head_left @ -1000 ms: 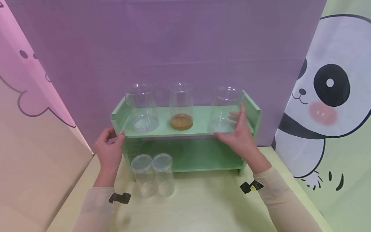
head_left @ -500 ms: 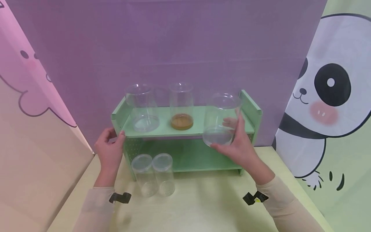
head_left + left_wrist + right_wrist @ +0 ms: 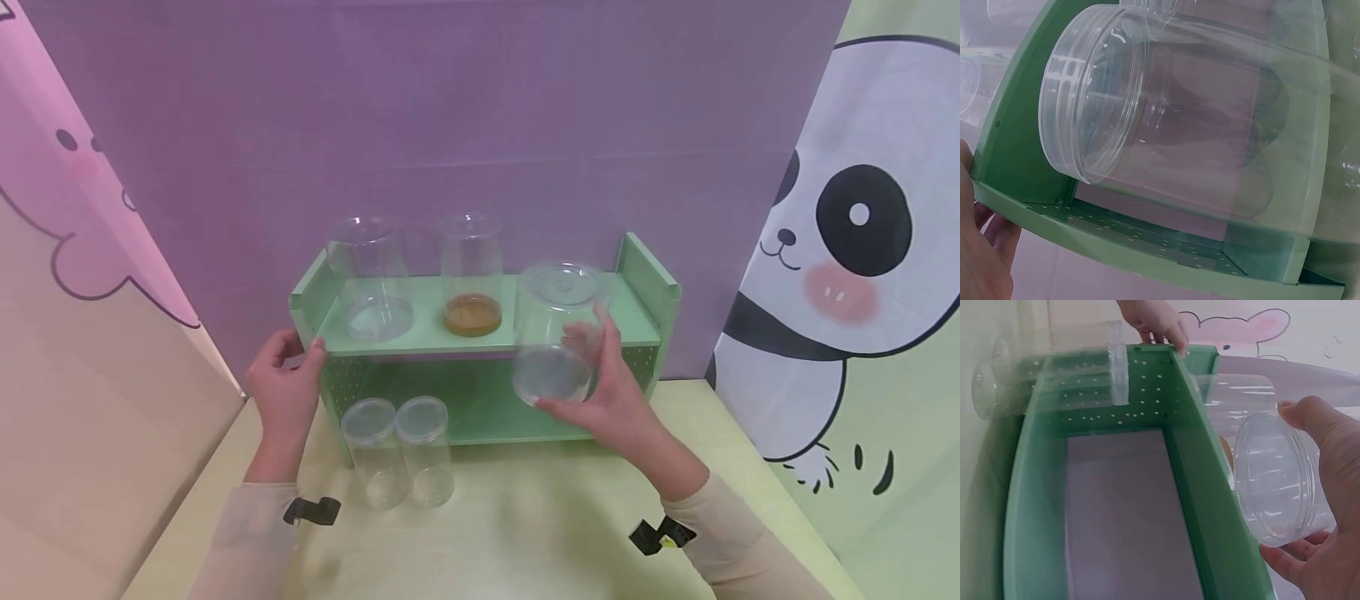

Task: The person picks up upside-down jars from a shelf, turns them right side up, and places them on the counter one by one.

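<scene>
In the head view, my right hand grips a large clear jar with fingers and thumb around its lower part. The jar is lifted off the right of the upper shelf and hangs in front of its edge. Its round base end faces the right wrist camera. My left hand holds the left side of the green shelf unit; the right wrist view shows those fingers over its edge. On the upper board stand another large clear jar and a narrower one with a brown base.
Two lidded clear jars stand side by side on the pale table, in front of the unit's left half. Behind the unit hangs a purple backdrop. Raised side panels bound the upper board.
My right hand has lifted the large jar off the upper board and brought it forward, down and slightly left. My left hand has stayed on the unit's side.
</scene>
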The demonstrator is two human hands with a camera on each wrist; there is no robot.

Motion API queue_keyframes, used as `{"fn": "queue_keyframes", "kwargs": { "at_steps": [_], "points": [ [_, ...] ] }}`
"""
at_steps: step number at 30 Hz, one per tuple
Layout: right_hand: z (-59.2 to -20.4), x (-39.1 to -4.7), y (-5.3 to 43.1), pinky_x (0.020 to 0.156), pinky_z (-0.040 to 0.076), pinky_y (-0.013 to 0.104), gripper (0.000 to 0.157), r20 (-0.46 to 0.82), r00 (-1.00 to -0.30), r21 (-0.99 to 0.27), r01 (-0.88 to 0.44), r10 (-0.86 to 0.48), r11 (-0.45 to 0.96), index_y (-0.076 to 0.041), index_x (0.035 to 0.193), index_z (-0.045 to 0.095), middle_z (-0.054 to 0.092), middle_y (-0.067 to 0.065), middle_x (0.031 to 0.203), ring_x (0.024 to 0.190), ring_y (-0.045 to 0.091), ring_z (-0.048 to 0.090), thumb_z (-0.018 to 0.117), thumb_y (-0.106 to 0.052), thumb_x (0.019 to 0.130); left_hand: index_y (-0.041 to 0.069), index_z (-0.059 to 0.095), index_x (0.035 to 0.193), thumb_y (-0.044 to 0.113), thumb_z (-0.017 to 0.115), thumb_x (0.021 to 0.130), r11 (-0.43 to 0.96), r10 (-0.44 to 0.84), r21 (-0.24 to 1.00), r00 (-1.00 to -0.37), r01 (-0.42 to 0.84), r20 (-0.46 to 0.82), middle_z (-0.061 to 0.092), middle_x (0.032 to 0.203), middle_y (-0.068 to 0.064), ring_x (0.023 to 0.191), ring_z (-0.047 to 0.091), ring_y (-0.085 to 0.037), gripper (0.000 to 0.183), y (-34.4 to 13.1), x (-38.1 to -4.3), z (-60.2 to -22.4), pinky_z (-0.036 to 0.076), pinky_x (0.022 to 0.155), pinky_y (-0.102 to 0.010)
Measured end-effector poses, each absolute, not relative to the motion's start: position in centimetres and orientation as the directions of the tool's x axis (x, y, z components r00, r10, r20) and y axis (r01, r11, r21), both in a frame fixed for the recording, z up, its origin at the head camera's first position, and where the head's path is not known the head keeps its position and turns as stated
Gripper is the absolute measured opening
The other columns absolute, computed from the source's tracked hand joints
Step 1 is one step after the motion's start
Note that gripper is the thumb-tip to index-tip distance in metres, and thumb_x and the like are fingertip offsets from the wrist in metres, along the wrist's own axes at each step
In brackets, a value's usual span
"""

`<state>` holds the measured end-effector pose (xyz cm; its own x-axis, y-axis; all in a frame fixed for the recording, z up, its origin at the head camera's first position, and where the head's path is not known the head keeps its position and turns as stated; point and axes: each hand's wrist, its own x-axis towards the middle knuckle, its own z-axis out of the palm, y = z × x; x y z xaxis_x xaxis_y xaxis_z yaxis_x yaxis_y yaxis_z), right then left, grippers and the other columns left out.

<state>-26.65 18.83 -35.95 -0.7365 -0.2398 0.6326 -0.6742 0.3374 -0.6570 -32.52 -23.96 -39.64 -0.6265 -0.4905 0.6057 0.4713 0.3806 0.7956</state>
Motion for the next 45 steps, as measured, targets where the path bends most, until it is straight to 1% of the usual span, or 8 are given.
{"fn": "queue_keyframes", "kwargs": {
  "at_steps": [4,11,17,21,30,36,41,45],
  "points": [
    [-36.5,-26.3,18.4,0.113,0.049,0.067,0.143,0.619,-0.737,-0.656,-0.676,-0.272,0.337,-0.028,0.177,0.003,0.054,0.013,0.157,0.142,0.036,0.057,0.102,-0.005,0.076,-0.002,0.08,0.111,0.01,0.079,0.099,0.386,-0.491,0.796,-0.626,0.467,0.605,0.066,0.089,0.012,0.087,0.065,-0.009,0.017,-24.0,-32.6,-39.6,0.057,0.072,-0.01],
    [-37.7,-26.3,17.8,0.113,0.05,0.064,0.138,0.596,-0.736,-0.689,-0.674,-0.321,0.266,-0.03,0.175,0.009,0.058,0.006,0.154,0.138,0.03,0.061,0.102,-0.007,0.077,-0.002,0.08,0.111,0.009,0.079,0.099,0.374,-0.501,0.804,-0.629,0.463,0.595,0.065,0.089,0.012,0.087,0.065,-0.009,0.017,-24.0,-32.8,-39.8,0.058,0.071,-0.011],
    [-39.4,-26.5,17.6,0.11,0.053,0.065,0.136,0.603,-0.712,-0.673,-0.696,-0.36,0.25,-0.024,0.175,0.011,0.054,0.012,0.156,0.138,0.037,0.061,0.103,-0.007,0.076,-0.005,0.079,0.113,0.006,0.077,0.099,0.37,-0.514,0.815,-0.632,0.446,0.58,0.064,0.089,0.014,0.086,0.064,-0.006,0.018,-23.9,-32.8,-39.7,0.057,0.072,-0.009],
    [-40.6,-26.5,17.3,0.108,0.055,0.065,0.134,0.581,-0.715,-0.691,-0.685,-0.388,0.228,-0.023,0.174,0.012,0.052,0.016,0.157,0.138,0.042,0.061,0.102,-0.006,0.077,-0.009,0.077,0.114,0.004,0.076,0.1,0.369,-0.507,0.816,-0.639,0.445,0.578,0.063,0.089,0.015,0.088,0.063,-0.006,0.02,-23.9,-32.7,-39.5,0.057,0.073,-0.009],
    [-42.7,-26.6,16.8,0.109,0.053,0.065,0.133,0.532,-0.746,-0.749,-0.635,-0.4,0.19,-0.028,0.174,0.015,0.053,0.015,0.158,0.142,0.04,0.057,0.102,-0.007,0.076,-0.004,0.078,0.116,0.009,0.078,0.1,0.353,-0.469,0.823,-0.677,0.445,0.567,0.066,0.092,0.012,0.083,0.069,-0.002,0.02,-24.4,-32.4,-39.5,0.059,0.071,-0.011],
    [-44.2,-26.4,16.6,0.111,0.05,0.065,0.134,0.478,-0.779,-0.788,-0.584,-0.405,0.195,-0.031,0.174,0.014,0.054,0.013,0.159,0.144,0.04,0.056,0.103,-0.01,0.076,-0.007,0.076,0.117,0.006,0.077,0.101,0.358,-0.448,0.815,-0.683,0.455,0.577,0.065,0.094,0.012,0.087,0.068,-0.005,0.021,-24.6,-32.6,-39.6,0.06,0.073,-0.01],
    [-45.6,-26.4,16.4,0.112,0.049,0.067,0.136,0.462,-0.783,-0.801,-0.57,-0.416,0.184,-0.034,0.175,0.012,0.054,0.017,0.16,0.145,0.041,0.055,0.104,-0.014,0.075,-0.008,0.075,0.118,0.005,0.076,0.101,0.363,-0.45,0.819,-0.686,0.445,0.572,0.065,0.094,0.012,0.089,0.067,-0.006,0.022,-24.5,-32.4,-39.6,0.059,0.074,-0.01],
    [-46.6,-26.4,16.3,0.112,0.049,0.066,0.137,0.456,-0.779,-0.798,-0.572,-0.431,0.188,-0.035,0.175,0.012,0.053,0.012,0.16,0.146,0.039,0.054,0.104,-0.015,0.075,-0.007,0.075,0.119,0.007,0.076,0.102,0.373,-0.45,0.822,-0.691,0.431,0.566,0.065,0.095,0.011,0.088,0.069,-0.005,0.022,-24.4,-32.1,-39.3,0.059,0.075,-0.01]
  ]
}}
